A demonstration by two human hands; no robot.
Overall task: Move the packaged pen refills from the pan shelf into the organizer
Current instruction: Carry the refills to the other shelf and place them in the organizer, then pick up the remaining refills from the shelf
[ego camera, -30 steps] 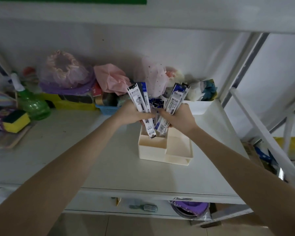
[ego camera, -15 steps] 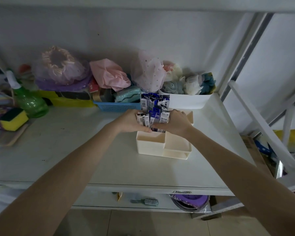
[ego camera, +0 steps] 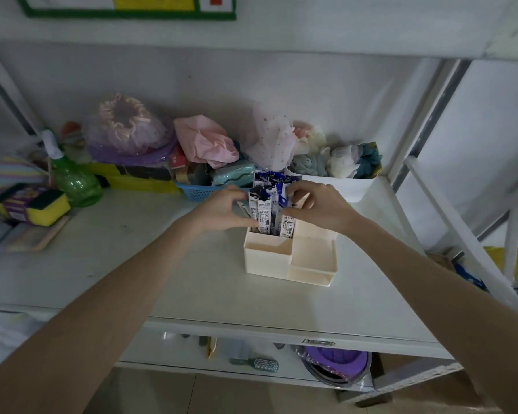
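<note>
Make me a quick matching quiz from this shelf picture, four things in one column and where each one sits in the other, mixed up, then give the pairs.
Things:
1. blue-and-white packaged pen refills
2. green plastic spray bottle
3. yellow sponge with a dark scouring top
4. grey-bristled hairbrush

Places:
A. on the lower shelf under the tabletop
B. standing in the back compartment of the cream plastic organizer
C. at the far left of the shelf, nearer the front edge than the bottle
D. at the left, towards the back wall

Pairs: 1-B, 2-D, 3-C, 4-A
</note>
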